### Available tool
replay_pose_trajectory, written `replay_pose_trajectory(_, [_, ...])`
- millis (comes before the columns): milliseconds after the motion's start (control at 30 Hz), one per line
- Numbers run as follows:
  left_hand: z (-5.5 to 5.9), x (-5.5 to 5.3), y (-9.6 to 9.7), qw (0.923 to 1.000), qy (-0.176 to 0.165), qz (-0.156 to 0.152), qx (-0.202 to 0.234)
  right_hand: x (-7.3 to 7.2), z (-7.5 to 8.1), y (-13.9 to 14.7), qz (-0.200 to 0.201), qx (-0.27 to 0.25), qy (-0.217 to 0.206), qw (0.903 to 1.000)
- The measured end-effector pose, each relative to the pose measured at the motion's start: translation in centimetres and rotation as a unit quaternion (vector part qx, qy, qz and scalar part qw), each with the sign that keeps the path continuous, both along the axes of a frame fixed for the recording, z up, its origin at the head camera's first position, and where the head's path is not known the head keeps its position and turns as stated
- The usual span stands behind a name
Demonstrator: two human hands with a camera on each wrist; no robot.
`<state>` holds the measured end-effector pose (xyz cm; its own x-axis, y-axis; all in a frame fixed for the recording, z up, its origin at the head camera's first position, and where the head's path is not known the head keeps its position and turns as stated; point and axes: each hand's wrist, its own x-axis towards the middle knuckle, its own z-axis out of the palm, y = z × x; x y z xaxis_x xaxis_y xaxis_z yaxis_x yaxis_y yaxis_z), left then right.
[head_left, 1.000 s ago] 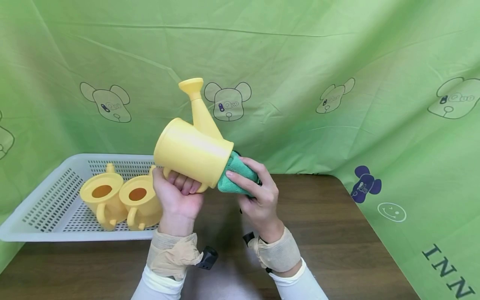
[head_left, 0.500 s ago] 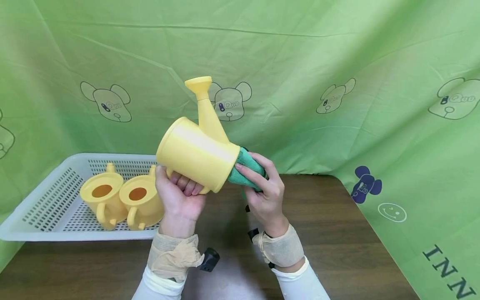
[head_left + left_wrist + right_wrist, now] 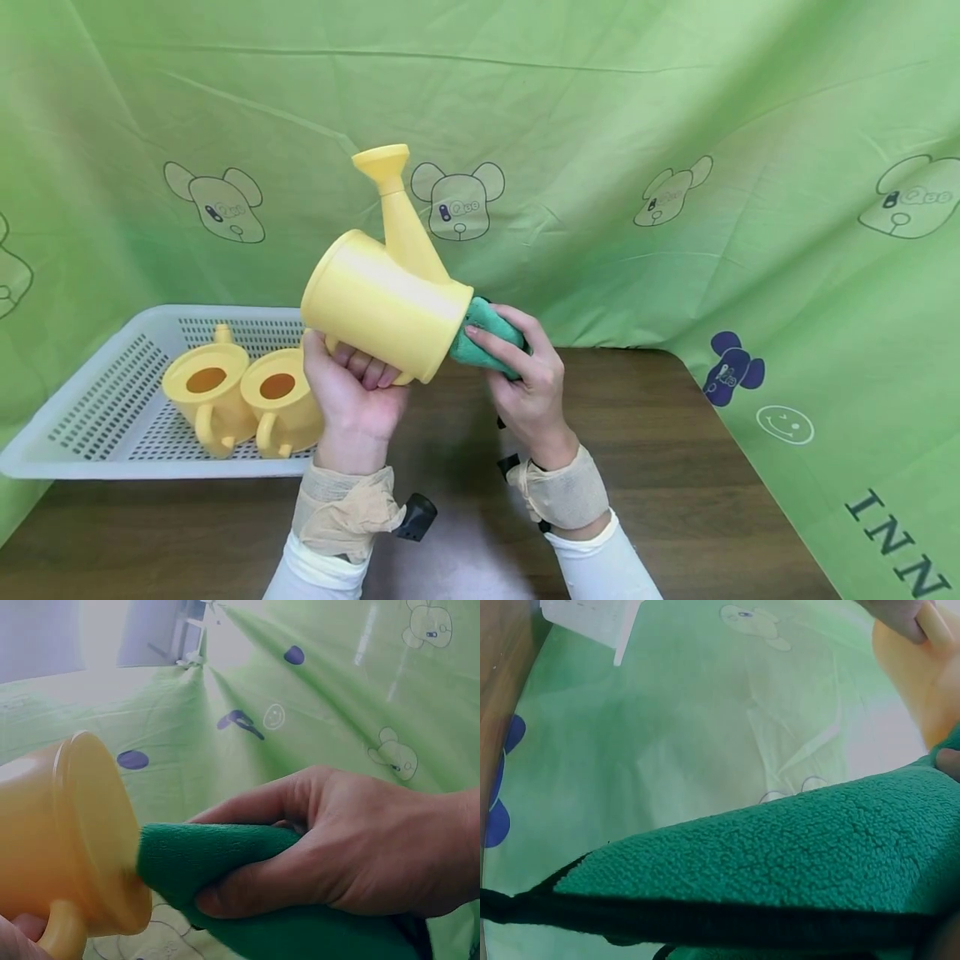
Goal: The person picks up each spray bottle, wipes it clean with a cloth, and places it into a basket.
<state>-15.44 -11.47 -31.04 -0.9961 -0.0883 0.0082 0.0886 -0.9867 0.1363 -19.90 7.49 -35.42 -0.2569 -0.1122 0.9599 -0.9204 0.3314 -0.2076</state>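
My left hand point(image 3: 358, 387) grips the handle of a yellow watering can point(image 3: 382, 304), which lies tipped on its side in the air, spout pointing up and one flat end facing right. In my right hand point(image 3: 531, 375) is a folded green cloth point(image 3: 489, 337), pinched between thumb and fingers. The cloth sits right at the can's right end. From the left wrist, the cloth point(image 3: 217, 855) meets the flat end of the can point(image 3: 97, 825). The right wrist view shows the cloth's fluffy surface point(image 3: 795, 844) and dark edging up close.
A white perforated basket point(image 3: 82, 467) stands at the left, holding two more yellow watering cans point(image 3: 208, 387) with round openings upward. Below the hands is a dark wooden table point(image 3: 660, 483). A green printed curtain point(image 3: 600, 100) hangs behind and on the right side.
The can and both hands shifted slightly right, then the can came back left. The cloth has moved a little on the can's end and its fold looks different.
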Motion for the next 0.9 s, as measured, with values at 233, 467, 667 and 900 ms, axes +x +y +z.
replay_pose_trajectory(233, [0.3, 0.1, -2.0, 0.9989, 0.023, 0.040, -0.002, -0.7, 0.1, 1.0, -0.015, -0.005, 0.000, 0.9999])
replay_pose_trajectory(467, [1.4, 1.0, -6.0, 0.9821, 0.065, 0.172, -0.041, -1.1, 0.2, 2.0, -0.026, 0.025, -0.045, 0.9983])
replay_pose_trajectory(667, [2.2, 1.9, -9.4, 0.9476, 0.027, 0.304, -0.093, -1.4, 0.3, 2.1, -0.030, 0.035, -0.071, 0.9964])
replay_pose_trajectory(900, [1.8, 2.6, -13.7, 0.8970, -0.052, 0.414, -0.145, -1.3, 0.0, 2.0, -0.027, 0.031, -0.067, 0.9969])
